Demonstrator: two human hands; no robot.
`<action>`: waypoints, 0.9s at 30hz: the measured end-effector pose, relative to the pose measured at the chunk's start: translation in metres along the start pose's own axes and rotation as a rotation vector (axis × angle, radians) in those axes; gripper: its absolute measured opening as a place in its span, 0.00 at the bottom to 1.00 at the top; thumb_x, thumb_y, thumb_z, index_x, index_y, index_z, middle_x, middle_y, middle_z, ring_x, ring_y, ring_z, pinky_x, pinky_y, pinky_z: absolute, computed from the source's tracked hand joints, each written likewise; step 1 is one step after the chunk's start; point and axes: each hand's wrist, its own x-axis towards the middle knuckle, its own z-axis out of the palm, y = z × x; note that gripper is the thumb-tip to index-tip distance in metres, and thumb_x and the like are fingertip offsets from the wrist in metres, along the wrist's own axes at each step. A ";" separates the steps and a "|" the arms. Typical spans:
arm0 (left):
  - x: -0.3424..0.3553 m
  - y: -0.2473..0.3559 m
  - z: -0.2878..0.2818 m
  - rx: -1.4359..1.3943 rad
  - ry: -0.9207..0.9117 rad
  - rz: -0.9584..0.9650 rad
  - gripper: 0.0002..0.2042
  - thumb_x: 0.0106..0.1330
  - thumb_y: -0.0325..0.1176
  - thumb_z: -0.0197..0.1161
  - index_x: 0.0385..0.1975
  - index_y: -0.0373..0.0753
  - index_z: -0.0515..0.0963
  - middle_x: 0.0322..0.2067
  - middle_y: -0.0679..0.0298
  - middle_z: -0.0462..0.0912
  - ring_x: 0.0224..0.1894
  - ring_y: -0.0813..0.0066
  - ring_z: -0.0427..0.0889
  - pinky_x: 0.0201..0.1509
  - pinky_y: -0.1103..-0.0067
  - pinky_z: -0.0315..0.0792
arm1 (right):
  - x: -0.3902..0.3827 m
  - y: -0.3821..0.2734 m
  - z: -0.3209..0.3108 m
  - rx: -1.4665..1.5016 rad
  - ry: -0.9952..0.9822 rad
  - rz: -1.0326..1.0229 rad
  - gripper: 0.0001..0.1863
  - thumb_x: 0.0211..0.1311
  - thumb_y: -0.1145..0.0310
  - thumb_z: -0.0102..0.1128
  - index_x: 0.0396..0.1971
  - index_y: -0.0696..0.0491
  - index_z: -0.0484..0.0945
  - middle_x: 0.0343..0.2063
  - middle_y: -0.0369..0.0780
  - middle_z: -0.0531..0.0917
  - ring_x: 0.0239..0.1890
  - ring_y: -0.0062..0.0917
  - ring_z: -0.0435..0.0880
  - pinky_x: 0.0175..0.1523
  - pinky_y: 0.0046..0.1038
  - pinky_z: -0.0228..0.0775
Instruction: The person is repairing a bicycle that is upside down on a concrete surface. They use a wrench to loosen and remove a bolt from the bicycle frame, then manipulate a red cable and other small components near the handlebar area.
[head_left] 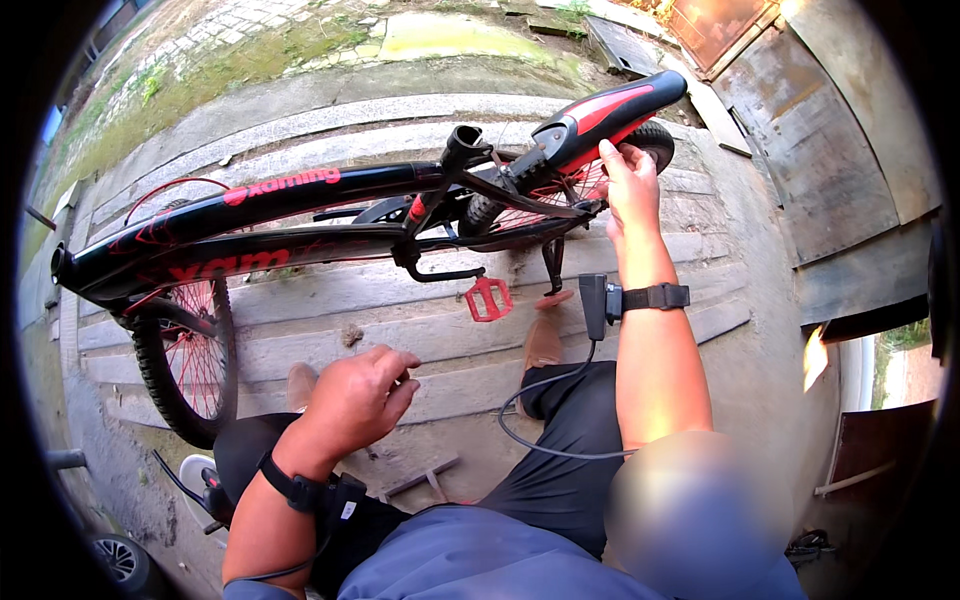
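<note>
Single view: head, the left unit of a side-by-side fisheye pair worn on the head. The lens faces forward and steeply down from above the blue shirt (pixel 470 562), which occupies the lower edge. Orientation: upright, unmirrored; picture left equals wearer's left. Range: near. The left hand (pixel 358 396) appears low, left of centre; the bicycle frame (pixel 385 181) spans the upper half beyond it. Coverage extends to distant block paving (pixel 222 36) at upper left and sheet-metal panels (pixel 815 135) at right. Distortion: wooden planks (pixel 410 329) bow toward the rim; black surrounds the corners.
</note>
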 end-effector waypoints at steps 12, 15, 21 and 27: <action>-0.002 -0.002 0.003 0.016 -0.029 -0.004 0.10 0.61 0.32 0.67 0.40 0.39 0.80 0.30 0.56 0.82 0.31 0.52 0.83 0.32 0.62 0.76 | 0.000 0.010 0.006 0.108 -0.136 0.240 0.16 0.66 0.57 0.66 0.48 0.48 0.77 0.38 0.34 0.85 0.38 0.24 0.84 0.38 0.26 0.73; -0.005 -0.002 0.002 0.031 -0.021 -0.001 0.10 0.61 0.32 0.67 0.40 0.39 0.80 0.30 0.56 0.82 0.31 0.51 0.83 0.32 0.62 0.76 | -0.006 0.011 0.010 0.112 -0.157 0.297 0.18 0.65 0.56 0.67 0.46 0.51 0.76 0.34 0.34 0.83 0.31 0.22 0.84 0.32 0.24 0.73; -0.007 -0.006 0.003 0.067 -0.014 -0.005 0.10 0.60 0.32 0.68 0.41 0.43 0.80 0.30 0.63 0.84 0.32 0.59 0.85 0.31 0.65 0.76 | -0.015 0.008 0.011 -0.041 -0.184 0.404 0.17 0.65 0.55 0.66 0.42 0.52 0.77 0.32 0.35 0.83 0.27 0.20 0.83 0.26 0.21 0.72; -0.006 -0.002 -0.002 0.032 -0.024 -0.003 0.10 0.61 0.33 0.67 0.40 0.39 0.80 0.30 0.57 0.81 0.31 0.53 0.83 0.32 0.64 0.77 | -0.028 0.013 0.020 -0.287 -0.425 0.349 0.15 0.65 0.58 0.66 0.40 0.54 0.79 0.30 0.36 0.83 0.25 0.19 0.83 0.27 0.19 0.72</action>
